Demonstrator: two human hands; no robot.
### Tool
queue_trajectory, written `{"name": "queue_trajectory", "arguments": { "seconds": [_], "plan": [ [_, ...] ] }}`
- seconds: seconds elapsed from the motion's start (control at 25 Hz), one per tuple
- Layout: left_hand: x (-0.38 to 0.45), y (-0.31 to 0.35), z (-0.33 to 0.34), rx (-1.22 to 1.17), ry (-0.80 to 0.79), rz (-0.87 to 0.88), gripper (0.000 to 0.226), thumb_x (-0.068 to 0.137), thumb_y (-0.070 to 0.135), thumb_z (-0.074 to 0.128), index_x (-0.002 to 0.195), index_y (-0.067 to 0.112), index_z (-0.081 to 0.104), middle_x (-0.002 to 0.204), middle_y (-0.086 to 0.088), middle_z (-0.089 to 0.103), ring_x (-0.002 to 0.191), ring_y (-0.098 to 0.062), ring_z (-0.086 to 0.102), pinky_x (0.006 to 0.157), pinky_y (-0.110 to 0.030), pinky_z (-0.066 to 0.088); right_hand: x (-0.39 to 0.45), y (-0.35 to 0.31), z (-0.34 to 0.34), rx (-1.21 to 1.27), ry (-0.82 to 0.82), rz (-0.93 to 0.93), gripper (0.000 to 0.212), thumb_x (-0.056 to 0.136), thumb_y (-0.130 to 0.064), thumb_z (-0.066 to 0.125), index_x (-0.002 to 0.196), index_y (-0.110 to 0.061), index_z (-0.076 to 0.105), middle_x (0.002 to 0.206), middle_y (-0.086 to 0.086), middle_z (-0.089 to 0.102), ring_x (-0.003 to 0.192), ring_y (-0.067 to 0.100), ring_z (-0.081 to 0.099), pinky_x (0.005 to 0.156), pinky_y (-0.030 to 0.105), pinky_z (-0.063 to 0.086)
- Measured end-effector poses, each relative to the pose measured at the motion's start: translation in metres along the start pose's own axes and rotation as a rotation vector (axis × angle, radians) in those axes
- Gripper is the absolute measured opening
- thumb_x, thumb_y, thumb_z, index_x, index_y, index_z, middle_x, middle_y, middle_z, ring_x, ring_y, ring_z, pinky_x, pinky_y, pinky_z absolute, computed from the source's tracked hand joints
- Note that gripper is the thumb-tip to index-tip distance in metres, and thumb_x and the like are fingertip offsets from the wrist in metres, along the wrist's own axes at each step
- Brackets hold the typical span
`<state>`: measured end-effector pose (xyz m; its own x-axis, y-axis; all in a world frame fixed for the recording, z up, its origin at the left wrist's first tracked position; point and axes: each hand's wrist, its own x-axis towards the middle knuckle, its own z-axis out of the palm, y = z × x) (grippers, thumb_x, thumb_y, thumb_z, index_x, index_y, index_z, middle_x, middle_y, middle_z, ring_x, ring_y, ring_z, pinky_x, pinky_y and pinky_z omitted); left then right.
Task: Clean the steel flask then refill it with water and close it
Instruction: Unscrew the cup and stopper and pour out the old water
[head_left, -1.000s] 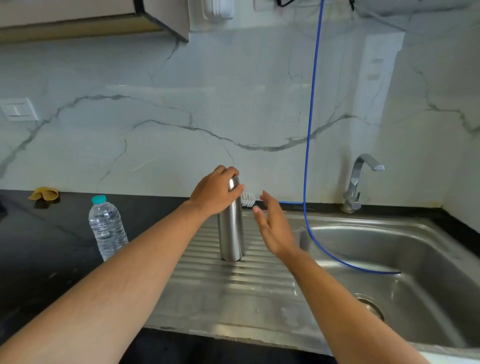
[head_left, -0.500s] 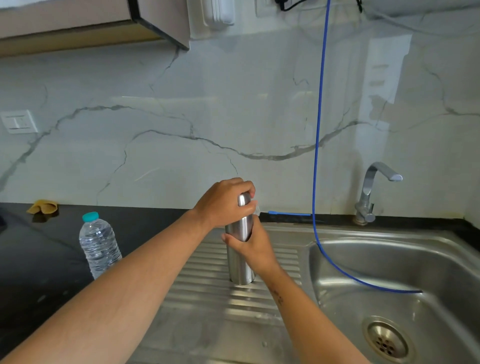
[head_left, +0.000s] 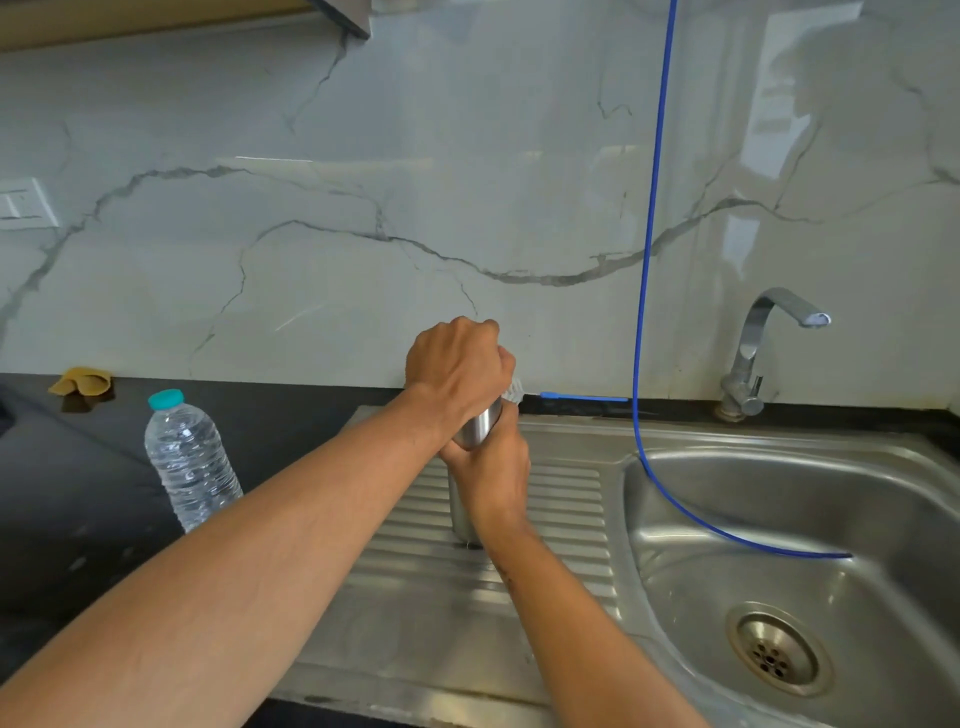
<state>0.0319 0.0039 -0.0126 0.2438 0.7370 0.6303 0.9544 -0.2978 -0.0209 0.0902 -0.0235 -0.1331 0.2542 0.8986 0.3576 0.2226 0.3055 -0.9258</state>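
The steel flask (head_left: 477, 428) stands upright on the ribbed steel drainboard (head_left: 561, 519) left of the sink basin. My left hand (head_left: 457, 369) is closed over the flask's top, hiding the cap. My right hand (head_left: 493, 475) wraps around the flask's body below it, so only a short band of steel and the base show. A bottle brush with white bristles (head_left: 514, 391) and a blue handle lies on the counter just behind the flask.
A clear plastic water bottle (head_left: 189, 462) with a teal cap stands on the black counter to the left. The sink basin (head_left: 810, 545) with drain and tap (head_left: 753, 358) lies right. A blue hose (head_left: 649, 260) hangs into the basin. A yellow cloth (head_left: 83, 382) lies far left.
My right hand moved in from open beside the flask and closed around its body. My left hand stayed on the top. The camera has tipped down and closer.
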Motion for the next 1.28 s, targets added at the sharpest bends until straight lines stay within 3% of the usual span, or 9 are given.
{"name": "queue_trajectory", "arguments": {
  "seconds": [0.2,0.36,0.52,0.68,0.84,0.92,1.0,1.12,1.28],
  "plan": [
    [-0.007,-0.012,-0.011,-0.089,-0.125,-0.018,0.038,0.098,0.051,0.046,0.103,0.017,0.062,0.086,-0.001,0.063,0.072,-0.02,0.058,0.061,-0.03,0.04,-0.004,-0.009,-0.005,-0.055,-0.085,-0.016,0.063,0.077,-0.049,0.085,0.12,-0.029,0.042,0.104,-0.01,0.066,0.088,0.009,0.068,0.068,0.024,0.058],
    [-0.017,-0.026,-0.017,-0.408,-0.146,-0.206,0.056,0.096,0.072,0.033,0.117,0.025,0.056,0.102,0.006,0.065,0.088,-0.019,0.064,0.075,-0.037,0.052,-0.004,-0.02,-0.023,-0.026,-0.195,0.014,0.065,0.08,-0.051,0.083,0.127,-0.027,0.046,0.109,-0.015,0.065,0.095,0.002,0.065,0.07,0.015,0.049],
    [-0.063,-0.052,0.026,-1.037,0.061,-0.583,0.039,0.094,0.05,0.034,0.097,0.027,0.065,0.095,0.0,0.074,0.085,-0.022,0.068,0.069,-0.04,0.053,0.009,-0.035,-0.048,-0.097,-0.307,0.023,0.063,0.084,-0.06,0.076,0.128,-0.022,0.052,0.105,-0.015,0.064,0.096,0.004,0.063,0.076,0.019,0.051],
    [-0.124,-0.03,0.073,-1.458,-0.145,-0.559,0.041,0.075,0.028,0.053,0.113,0.019,0.064,0.096,0.005,0.075,0.093,-0.019,0.067,0.075,-0.029,0.051,0.036,-0.081,-0.057,-0.08,-0.293,-0.08,0.078,0.079,-0.062,0.079,0.14,-0.027,0.047,0.125,-0.009,0.062,0.109,0.007,0.064,0.093,0.029,0.056],
    [-0.131,-0.006,0.088,-1.398,-0.109,-0.561,0.059,0.068,0.045,0.082,0.119,0.027,0.059,0.101,0.004,0.075,0.093,-0.012,0.072,0.078,-0.026,0.055,0.058,-0.129,-0.053,-0.552,-0.371,-0.243,0.081,0.075,-0.073,0.074,0.135,-0.022,0.056,0.11,-0.007,0.064,0.103,0.012,0.062,0.086,0.03,0.053],
    [-0.127,-0.001,0.091,-1.312,-0.086,-0.606,0.065,0.063,0.042,0.094,0.116,0.031,0.059,0.097,0.006,0.075,0.085,-0.005,0.072,0.073,-0.025,0.056,0.066,-0.14,-0.05,-0.88,-0.388,-0.322,0.077,0.074,-0.081,0.067,0.119,-0.018,0.064,0.092,-0.009,0.062,0.093,0.013,0.061,0.079,0.031,0.051],
    [-0.126,0.001,0.095,-1.273,-0.075,-0.604,0.065,0.062,0.036,0.097,0.115,0.032,0.058,0.095,0.007,0.073,0.083,-0.004,0.071,0.072,-0.025,0.057,0.074,-0.14,-0.048,-1.058,-0.411,-0.361,0.071,0.076,-0.081,0.065,0.104,-0.017,0.068,0.091,-0.003,0.065,0.088,0.017,0.062,0.075,0.03,0.051],
    [-0.124,-0.002,0.1,-1.233,-0.062,-0.576,0.06,0.069,0.03,0.094,0.116,0.03,0.057,0.097,0.006,0.072,0.083,-0.005,0.07,0.072,-0.026,0.059,0.081,-0.137,-0.052,-1.087,-0.499,-0.439,0.054,0.084,-0.066,0.07,0.107,-0.017,0.069,0.097,0.0,0.067,0.088,0.017,0.061,0.073,0.027,0.047],
    [-0.122,-0.003,0.105,-1.246,-0.046,-0.541,0.057,0.072,0.023,0.092,0.117,0.032,0.057,0.097,0.004,0.072,0.083,-0.007,0.07,0.074,-0.03,0.061,0.089,-0.135,-0.069,-0.826,-0.757,-0.455,0.038,0.088,-0.035,0.074,0.124,-0.026,0.066,0.118,-0.006,0.065,0.102,0.013,0.059,0.082,0.023,0.046]
  ]
}}
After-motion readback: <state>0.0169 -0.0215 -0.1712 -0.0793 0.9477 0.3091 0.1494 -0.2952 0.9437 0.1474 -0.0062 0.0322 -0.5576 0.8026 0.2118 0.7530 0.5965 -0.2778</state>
